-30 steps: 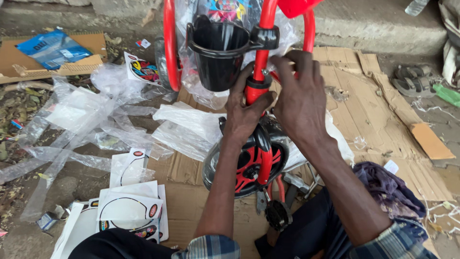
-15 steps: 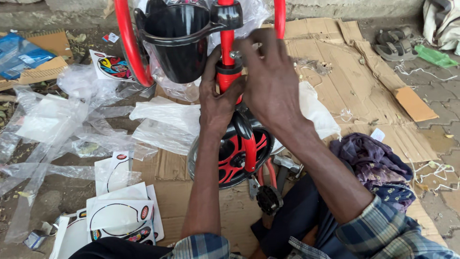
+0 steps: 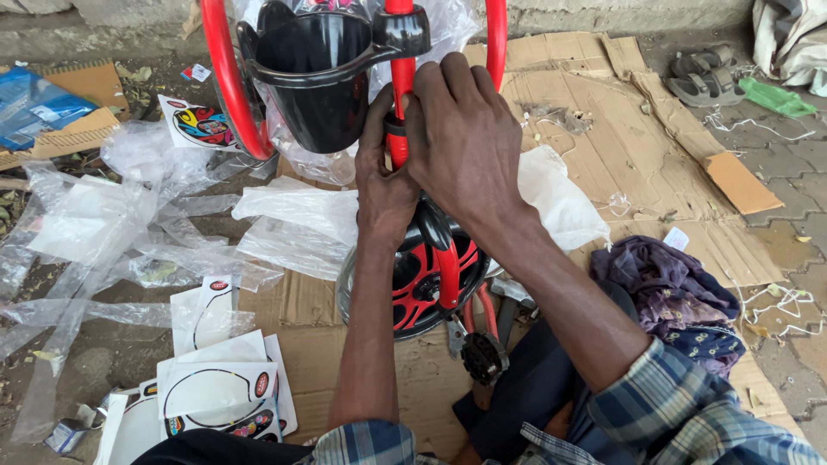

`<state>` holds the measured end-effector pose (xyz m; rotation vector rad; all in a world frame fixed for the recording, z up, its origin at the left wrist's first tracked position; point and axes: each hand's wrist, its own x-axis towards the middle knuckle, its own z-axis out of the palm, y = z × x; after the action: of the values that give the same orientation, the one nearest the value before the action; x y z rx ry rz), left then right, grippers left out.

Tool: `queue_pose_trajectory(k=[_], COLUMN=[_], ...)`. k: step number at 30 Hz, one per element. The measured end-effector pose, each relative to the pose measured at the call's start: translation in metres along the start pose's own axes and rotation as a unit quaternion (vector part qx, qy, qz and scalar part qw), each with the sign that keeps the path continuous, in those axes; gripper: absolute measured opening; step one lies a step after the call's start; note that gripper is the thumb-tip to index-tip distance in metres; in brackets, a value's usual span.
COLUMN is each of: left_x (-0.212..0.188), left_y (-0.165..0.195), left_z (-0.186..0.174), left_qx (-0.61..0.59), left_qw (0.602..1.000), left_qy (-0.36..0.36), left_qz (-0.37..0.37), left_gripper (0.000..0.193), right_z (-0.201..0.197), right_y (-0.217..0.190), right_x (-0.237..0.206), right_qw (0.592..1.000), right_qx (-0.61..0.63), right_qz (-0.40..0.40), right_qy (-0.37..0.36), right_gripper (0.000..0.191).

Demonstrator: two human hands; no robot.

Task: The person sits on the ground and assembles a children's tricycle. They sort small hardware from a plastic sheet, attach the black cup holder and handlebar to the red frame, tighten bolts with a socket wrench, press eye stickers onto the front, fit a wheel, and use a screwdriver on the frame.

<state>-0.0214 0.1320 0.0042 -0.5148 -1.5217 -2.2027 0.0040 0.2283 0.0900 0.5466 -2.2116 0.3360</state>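
Cardboard point(image 3: 620, 155): flattened sheets on the ground, under everything.
Plastic wrap point(image 3: 129, 232): clear sheets strewn to the left.
Front wheel point(image 3: 422, 280): black and red, below both hands.
Black basket point(image 3: 314, 77): clipped beside the stem.
Red stem point(image 3: 400, 82): upright — between both palms.
Right hand point(image 3: 465, 142): clasped over the stem from the right.
Left hand point(image 3: 386, 176): gripping the stem from the left — touching the right hand.
Pedal point(image 3: 482, 357): black, near the wheel.

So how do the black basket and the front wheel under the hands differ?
The basket is all black, open-topped and clamped high on the red stem. The wheel is black with red spokes and sits low on the cardboard. The basket has no hand on it. The wheel is partly hidden by the left hand and right hand, which grip the stem. Both belong to one red tricycle.
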Motion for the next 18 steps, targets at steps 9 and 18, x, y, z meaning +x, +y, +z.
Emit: queue_pose_trajectory(k=[9, 18], left_x=[-0.001, 0.001], left_y=[-0.001, -0.007], left_z=[-0.002, -0.002], left_qx=[0.048, 0.027], left_qw=[0.999, 0.999], left_qy=[0.001, 0.001], left_qz=[0.005, 0.022], left_gripper=[0.067, 0.066], right_z=[-0.001, 0.01], right_y=[0.007, 0.003], right_x=[0.005, 0.007], right_qw=[0.999, 1.0], right_qx=[-0.003, 0.002], right_qz=[-0.048, 0.01], right_qy=[-0.005, -0.004], right_gripper=[0.026, 0.016])
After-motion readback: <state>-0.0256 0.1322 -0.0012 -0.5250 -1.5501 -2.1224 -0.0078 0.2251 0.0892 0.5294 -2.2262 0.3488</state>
